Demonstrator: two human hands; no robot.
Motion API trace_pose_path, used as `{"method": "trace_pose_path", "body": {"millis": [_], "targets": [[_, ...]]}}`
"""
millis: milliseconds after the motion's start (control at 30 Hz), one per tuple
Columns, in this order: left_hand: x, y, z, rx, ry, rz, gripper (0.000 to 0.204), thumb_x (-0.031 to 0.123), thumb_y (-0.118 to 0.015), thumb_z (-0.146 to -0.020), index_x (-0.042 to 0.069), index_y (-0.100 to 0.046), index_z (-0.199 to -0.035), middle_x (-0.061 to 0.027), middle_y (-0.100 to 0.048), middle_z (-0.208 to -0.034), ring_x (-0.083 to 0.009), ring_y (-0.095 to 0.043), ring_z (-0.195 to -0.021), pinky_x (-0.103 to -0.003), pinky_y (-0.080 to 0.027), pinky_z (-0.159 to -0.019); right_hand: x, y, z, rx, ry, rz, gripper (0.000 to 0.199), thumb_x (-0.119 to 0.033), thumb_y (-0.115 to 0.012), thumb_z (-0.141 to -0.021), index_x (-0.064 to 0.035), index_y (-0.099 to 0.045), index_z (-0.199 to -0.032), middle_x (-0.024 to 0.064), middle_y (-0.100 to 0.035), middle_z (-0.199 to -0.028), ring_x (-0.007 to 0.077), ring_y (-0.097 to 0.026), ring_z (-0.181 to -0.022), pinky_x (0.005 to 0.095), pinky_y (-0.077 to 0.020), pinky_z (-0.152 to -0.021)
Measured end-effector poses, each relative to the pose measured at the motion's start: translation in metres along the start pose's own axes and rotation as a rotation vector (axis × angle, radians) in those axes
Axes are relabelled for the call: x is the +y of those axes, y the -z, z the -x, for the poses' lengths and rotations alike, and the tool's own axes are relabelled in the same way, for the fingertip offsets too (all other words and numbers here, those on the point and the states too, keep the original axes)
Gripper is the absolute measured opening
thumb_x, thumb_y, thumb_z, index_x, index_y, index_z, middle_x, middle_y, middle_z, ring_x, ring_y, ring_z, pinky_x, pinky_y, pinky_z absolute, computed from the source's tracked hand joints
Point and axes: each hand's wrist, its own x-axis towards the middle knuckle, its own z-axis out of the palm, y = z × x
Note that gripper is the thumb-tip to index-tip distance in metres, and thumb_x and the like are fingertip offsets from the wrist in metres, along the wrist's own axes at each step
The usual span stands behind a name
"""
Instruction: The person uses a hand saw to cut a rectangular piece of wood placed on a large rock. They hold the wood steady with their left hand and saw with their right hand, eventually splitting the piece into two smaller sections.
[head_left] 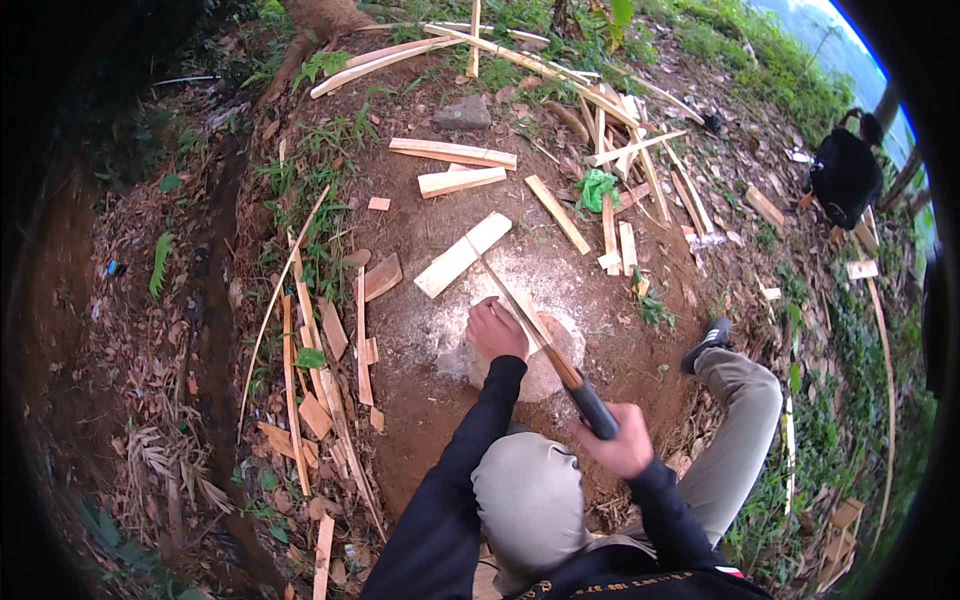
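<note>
1. Khaki cloth: trousers (530, 505), one knee raised close in the lower middle, the other leg bent out to the right and ending in a dark shoe (708, 342) with pale stripes.
2. Dark sleeves (440, 500), two, reaching forward from the lower edge.
3. Right hand (622, 440), closed round the dark handle (592, 408) of a long-bladed tool (525, 312). The blade slants away to the upper left, brownish near the grip.
4. Left hand (495, 328), apart from the right, fingers curled, low beside the blade on its left side; whether it grips anything cannot be told.
5. Stone (535, 380), pale and rounded, beneath the tool, dusted with whitish shavings (585, 285) that spread over the brown soil.
6. Wood piece (534, 318), narrow and light, just right of the blade.
7. Pale board (462, 256), flat, lying aslant beyond the left hand; the blade's tip overlaps it in view, contact uncertain.
8. Slats and offcuts (362, 340), scattered along the left.
9. Green plastic bag (597, 190), crumpled among strips at the upper right.
10. Two stacked planks (453, 152), farther ahead, with a grey rock (462, 113) beyond.
11. Black backpack (846, 172), far right, near the slope's edge.
</note>
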Motion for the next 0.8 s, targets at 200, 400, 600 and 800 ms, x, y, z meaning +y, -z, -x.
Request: {"method": "trace_pose_path", "body": {"millis": [200, 400, 600, 800], "targets": [[0.013, -0.009, -0.003, 0.001, 0.049, 0.037, 0.022, 0.023, -0.044, -0.101, 0.006, -0.057, -0.104, -0.0140, -0.057, -0.100, -0.0353, -0.056, -0.100, -0.047, -0.039, -0.087, 0.011, 0.004, -0.014, 0.039, -0.031, -0.039, 0.030, -0.020, -0.074, -0.076, 0.0028, -0.057, -0.065, 0.0115, -0.045, -0.050, 0.0097, -0.043, -0.050, 0.0363, -0.0423, -0.050], [-0.002, -0.004, -0.006, -0.015, 0.034, -0.059, 0.023, 0.025, -0.043, -0.101, 0.008, -0.057, -0.106, -0.0106, -0.058, -0.102, -0.0315, -0.056, -0.102, -0.045, -0.038, -0.090, -0.038, 0.021, 0.001, -0.073, -0.017, -0.007, 0.036, -0.024, -0.077, -0.079, 0.0025, -0.057, -0.066, 0.0127, -0.045, -0.050, 0.0131, -0.045, -0.046, 0.0358, -0.0434, -0.050], [0.001, -0.006, -0.005, -0.046, 0.053, -0.014, 0.024, 0.027, -0.043, -0.101, 0.009, -0.057, -0.108, -0.0098, -0.058, -0.103, -0.0303, -0.057, -0.101, -0.047, -0.037, -0.089, -0.019, 0.011, -0.009, -0.048, 0.031, -0.018, 0.034, -0.023, -0.078, -0.078, 0.0010, -0.057, -0.065, 0.0117, -0.045, -0.050, 0.0164, -0.041, -0.046, 0.0361, -0.0429, -0.050], [0.003, -0.005, -0.005, -0.047, 0.058, 0.021, 0.023, 0.026, -0.044, -0.101, 0.008, -0.058, -0.106, -0.0103, -0.058, -0.099, -0.0315, -0.058, -0.092, -0.046, -0.039, -0.084, -0.020, 0.003, -0.011, -0.053, 0.065, -0.038, 0.034, -0.023, -0.078, -0.078, 0.0013, -0.057, -0.065, 0.0122, -0.046, -0.051, 0.0177, -0.040, -0.045, 0.0366, -0.0422, -0.050]]}}
